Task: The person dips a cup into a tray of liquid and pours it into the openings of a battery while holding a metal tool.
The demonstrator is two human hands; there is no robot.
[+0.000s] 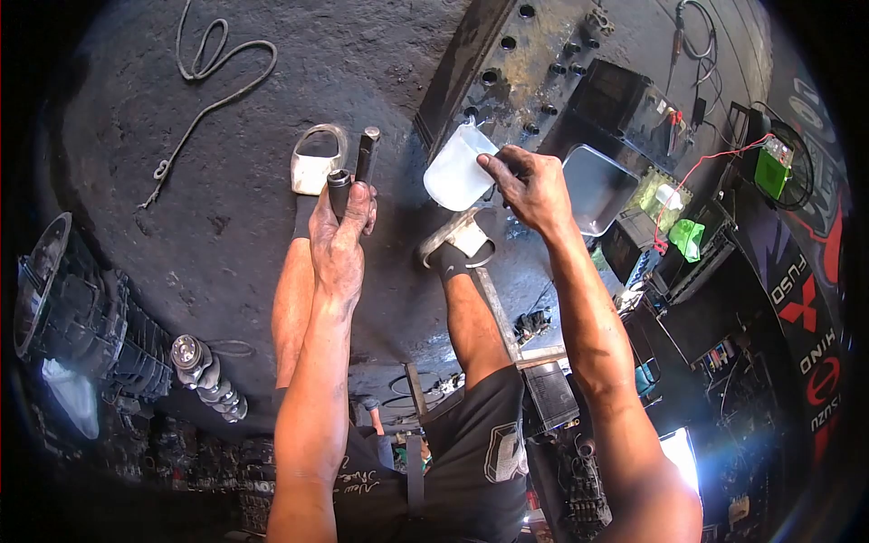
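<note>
Two dark cylindrical metal tools, like sockets, stick up from my left hand [344, 224]: a short wide one [339, 185] and a longer one [367, 156] beside it. The fingers of that hand are wrapped round them. My right hand [529, 185] pinches the edge of a translucent white plastic container [460, 170] between thumb and fingers. The container hangs over the corner of a stained metal block with round holes [525, 77]. What lies inside the container cannot be made out.
A rope [213, 68] lies on the dark floor at upper left. On the right are a grey tray [597, 190], a black battery-like box [615, 113], a green device [772, 172] and red wires. A crankshaft-like part [208, 376] and a large housing [100, 326] stand at left.
</note>
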